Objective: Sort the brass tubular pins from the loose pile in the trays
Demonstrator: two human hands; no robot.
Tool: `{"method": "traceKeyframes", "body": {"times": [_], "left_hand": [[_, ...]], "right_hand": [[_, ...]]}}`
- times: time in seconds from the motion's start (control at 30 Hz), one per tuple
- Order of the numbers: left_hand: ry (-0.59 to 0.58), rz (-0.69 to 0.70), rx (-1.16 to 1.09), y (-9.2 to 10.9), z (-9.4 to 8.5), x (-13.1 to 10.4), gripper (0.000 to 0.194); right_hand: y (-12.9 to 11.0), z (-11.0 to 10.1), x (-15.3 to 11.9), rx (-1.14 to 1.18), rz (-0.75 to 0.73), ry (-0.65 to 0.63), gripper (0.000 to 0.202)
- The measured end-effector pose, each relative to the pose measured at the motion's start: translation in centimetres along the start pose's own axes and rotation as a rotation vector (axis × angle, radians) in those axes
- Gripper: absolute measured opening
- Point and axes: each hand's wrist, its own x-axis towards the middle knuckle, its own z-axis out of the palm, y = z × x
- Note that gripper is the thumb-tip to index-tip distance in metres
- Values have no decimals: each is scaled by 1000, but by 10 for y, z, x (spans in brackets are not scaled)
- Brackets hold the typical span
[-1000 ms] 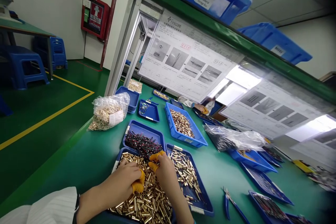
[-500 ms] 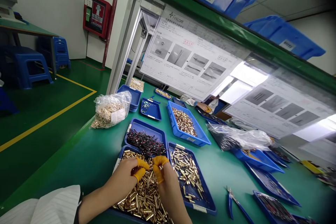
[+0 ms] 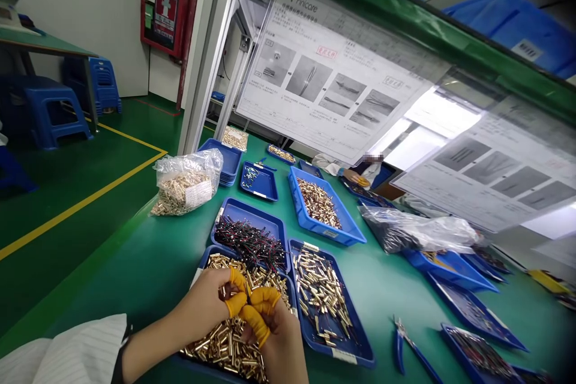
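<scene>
Yellow-capped fingertips pinched closed, the left hand [image 3: 220, 300] and right hand [image 3: 272, 318] meet above a blue tray [image 3: 293, 297] of brass sleeves [image 3: 227, 345]; whatever their grip holds is hidden.

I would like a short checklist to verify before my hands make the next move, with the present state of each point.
1. Left hand and right hand close together over the brass tubes: ok.
2. Yellow finger covers on both hands: ok.
3. Small part secure between the fingertips: cannot tell, the fingers hide it.
4. Unblocked view of the brass tubes: not ok, the hands cover some.
5. Dark wires in the tray just behind: ok.
6. Pliers away from both hands: ok.
</scene>
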Motion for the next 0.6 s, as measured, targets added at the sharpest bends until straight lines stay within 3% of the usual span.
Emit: {"method": "traceKeyframes", "body": {"times": [0.17, 0.37, 0.47, 0.6], "left_hand": [[20, 4, 17, 0, 1, -1, 8], [15, 24, -20, 1, 1, -2, 10], [40, 13, -64, 1, 1, -1, 10], [27, -5, -104, 1, -1, 0, 12]], "right_hand": [[2, -1, -2, -52, 18, 27, 18], [0, 3, -4, 70, -68, 29, 33], [-7, 0, -2, 199, 1, -24, 29], [-10, -8, 2, 192, 138, -13, 28]]}}
